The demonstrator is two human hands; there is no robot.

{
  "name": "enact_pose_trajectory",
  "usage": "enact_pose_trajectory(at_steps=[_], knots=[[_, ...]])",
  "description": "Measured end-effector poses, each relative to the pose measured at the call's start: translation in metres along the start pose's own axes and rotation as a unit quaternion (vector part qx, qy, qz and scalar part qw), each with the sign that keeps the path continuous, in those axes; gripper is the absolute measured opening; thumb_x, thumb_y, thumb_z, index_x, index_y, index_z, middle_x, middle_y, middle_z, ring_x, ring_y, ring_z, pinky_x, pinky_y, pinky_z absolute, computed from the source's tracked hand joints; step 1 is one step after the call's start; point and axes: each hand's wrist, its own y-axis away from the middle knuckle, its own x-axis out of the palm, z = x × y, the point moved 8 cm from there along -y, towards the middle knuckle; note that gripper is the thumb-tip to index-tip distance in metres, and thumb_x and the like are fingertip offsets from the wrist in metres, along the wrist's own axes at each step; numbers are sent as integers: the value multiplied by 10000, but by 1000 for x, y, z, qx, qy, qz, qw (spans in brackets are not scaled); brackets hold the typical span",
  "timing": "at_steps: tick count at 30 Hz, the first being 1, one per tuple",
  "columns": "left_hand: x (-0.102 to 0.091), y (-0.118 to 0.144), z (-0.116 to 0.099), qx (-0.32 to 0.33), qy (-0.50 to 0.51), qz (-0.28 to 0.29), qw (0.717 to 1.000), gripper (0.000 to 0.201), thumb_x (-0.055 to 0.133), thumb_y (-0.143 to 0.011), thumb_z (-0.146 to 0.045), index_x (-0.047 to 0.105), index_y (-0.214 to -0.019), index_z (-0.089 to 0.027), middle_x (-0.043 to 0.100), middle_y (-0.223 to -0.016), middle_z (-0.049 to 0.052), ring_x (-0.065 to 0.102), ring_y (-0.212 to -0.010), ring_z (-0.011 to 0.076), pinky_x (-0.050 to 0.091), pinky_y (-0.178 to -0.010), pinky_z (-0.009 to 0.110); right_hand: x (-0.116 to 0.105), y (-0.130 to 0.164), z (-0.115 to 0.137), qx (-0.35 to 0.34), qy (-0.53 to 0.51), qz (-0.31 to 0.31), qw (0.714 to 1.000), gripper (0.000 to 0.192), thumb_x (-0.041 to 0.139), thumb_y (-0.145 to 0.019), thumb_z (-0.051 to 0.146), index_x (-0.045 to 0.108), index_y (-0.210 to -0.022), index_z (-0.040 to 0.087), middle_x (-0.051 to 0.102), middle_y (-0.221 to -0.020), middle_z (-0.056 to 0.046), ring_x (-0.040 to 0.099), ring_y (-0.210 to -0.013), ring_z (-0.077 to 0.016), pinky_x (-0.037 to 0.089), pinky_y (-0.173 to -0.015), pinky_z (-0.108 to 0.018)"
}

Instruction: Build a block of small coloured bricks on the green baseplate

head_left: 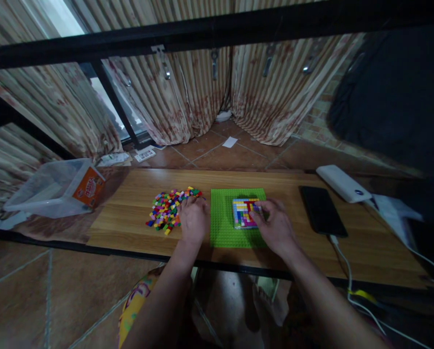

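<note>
A square structure of many-coloured toy bricks (241,213) stands on a green studded baseplate (222,232). My right hand (277,225) is at its right side, thumb and forefinger bent towards each other over its edge; whatever may be between the fingertips is too small to tell. To the left of the baseplate lies a loose pile of small bricks (166,208) in several colours. My left hand (195,218) rests at the pile's right edge with its fingers curled down among the bricks, and the fingertips are hidden.
A black phone (322,211) with a white cable lies right of the baseplate on the wooden table (122,208). Behind it is a white power bank (342,183). A clear plastic box (53,189) with an orange label stands at left. A black bar (217,31) crosses ahead.
</note>
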Motion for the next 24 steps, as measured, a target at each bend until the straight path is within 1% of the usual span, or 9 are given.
enact_pose_trajectory(at_steps=[2, 4, 6, 9, 12, 15, 18, 20, 24], knots=[[-1, 9, -17, 58, 111, 25, 992, 151, 545, -855, -186, 693, -828, -193, 680, -908, 62, 601, -934, 206, 456, -867, 333, -1, -1, 1, 1, -3, -5, 1000, 312, 539, -813, 387, 644, -1006, 165, 547, -1145, -149, 580, -1027, -258, 454, -954, -449], [1, 22, -36, 116, 205, 72, 969, 105, 588, -845, -200, 693, -842, -206, 679, -886, 33, 610, -902, 173, 467, -837, 295, 0, -1, 2, 5, -8, -4, 1000, 301, 537, -810, 365, 643, -1007, 163, 542, -1148, -146, 590, -1001, -247, 457, -954, -442], [4, 33, -51, 154, 244, 108, 951, 81, 622, -829, -200, 696, -858, -216, 674, -882, 21, 614, -886, 163, 469, -824, 288, 1, -2, 3, 10, -8, 1, 1000, 297, 538, -806, 349, 644, -1008, 159, 540, -1154, -147, 589, -1009, -246, 454, -962, -433], [7, 40, -62, 175, 240, 117, 948, 68, 643, -819, -198, 696, -857, -219, 664, -886, 25, 612, -891, 172, 465, -830, 307, 2, -2, 4, 13, -5, 3, 1000, 292, 534, -802, 333, 644, -1010, 159, 539, -1167, -150, 572, -1056, -252, 450, -969, -425], [10, 38, -67, 184, 223, 114, 951, 61, 654, -812, -196, 695, -848, -224, 659, -892, 27, 607, -901, 182, 456, -843, 327, 2, -2, 4, 18, 0, 5, 1000, 300, 529, -802, 324, 644, -1019, 154, 540, -1171, -156, 571, -1066, -253, 445, -974, -424], [10, 34, -70, 185, 209, 111, 954, 50, 649, -820, -213, 690, -844, -228, 659, -910, 26, 601, -926, 189, 448, -859, 337, 1, -1, 5, 17, 3, 9, 1000, 296, 526, -806, 332, 647, -1012, 156, 546, -1168, -156, 566, -1075, -252, 442, -975, -421], [10, 34, -71, 182, 195, 105, 958, 40, 639, -831, -233, 677, -840, -226, 659, -919, 27, 596, -948, 195, 439, -876, 346, 0, -1, 5, 16, -5, 6, 1000, 272, 529, -807, 340, 643, -998, 183, 555, -1158, -134, 568, -1063, -247, 452, -958, -428], [10, 34, -71, 177, 183, 98, 962, 42, 632, -837, -248, 664, -842, -221, 657, -919, 29, 592, -951, 200, 436, -881, 354, 1, -1, 5, 13, -10, 6, 1000, 268, 538, -803, 347, 638, -998, 192, 562, -1154, -126, 555, -1095, -254, 449, -959, -435], [11, 35, -70, 181, 166, 85, 965, 49, 629, -841, -258, 638, -854, -212, 645, -915, 33, 586, -942, 199, 440, -863, 345, 5, 1, 7, 4, -16, 22, 1000, 324, 569, -783, 365, 621, -1048, 187, 556, -1178, -124, 536, -1126, -263, 423, -991, -454]])
